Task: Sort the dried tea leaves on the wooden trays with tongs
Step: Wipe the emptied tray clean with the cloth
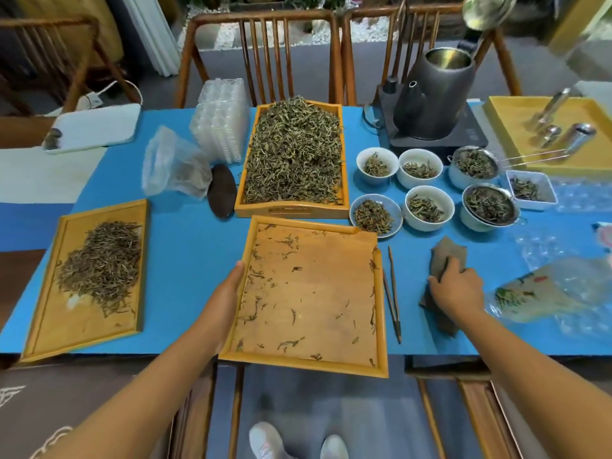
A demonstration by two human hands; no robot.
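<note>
A: Where are the tongs [392,294]?

B: Flat on the tabletop [185,246], just right of the near tray [306,294], with neither hand on them.

A: And that tray?

B: Nearly bare; only scattered leaves [288,342] remain on its wood. The left hand [222,304] grips its left rim, the thumb on top and the fingers out of sight beneath.

A: The right hand [456,288]?

B: It lies on a brown cloth [445,260] to the right of the tongs, fingers bent over the fabric. Whether it pinches or only presses the cloth cannot be told.

A: How far along does the sorting look?

B: Well under way, but not done. The left tray [39,329] holds a neat heap of thin dark leaves, which looks like sorted stock. The far tray [291,212], directly behind the near one, is still piled full. Bowls [377,165] to its right each hold a small portion.

A: So what is left?

B: Probably the whole far pile, plus the strays on the near tray. No picking is going on at this moment.
</note>
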